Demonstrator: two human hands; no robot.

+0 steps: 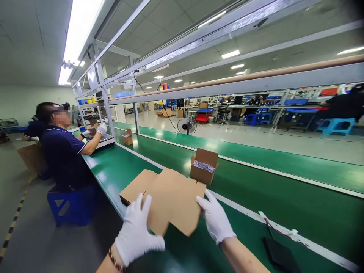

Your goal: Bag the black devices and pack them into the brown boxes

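Note:
A flat, unfolded cardboard box (173, 201) is tilted over the green bench, its right edge pinched in my white-gloved right hand (216, 216). My left hand (138, 229), also in a white glove and with a beaded bracelet at the wrist, has its thumb and fingers spread at the cardboard's left side. Whether its fingertips touch the cardboard I cannot tell. Under the left part of the sheet lies a stack of flat cardboard (139, 184), partly covered. Just beyond stands an upright open carton (203, 167) with silvery wrapped contents.
At right, a black flat device (280, 254) lies near a red-and-black cable (277, 229) along the white strip (321, 248). Farther left is another small carton (127, 137). A co-worker (65, 151) sits at the bench on a blue stool (69, 206). A fan (187, 125) stands behind the line.

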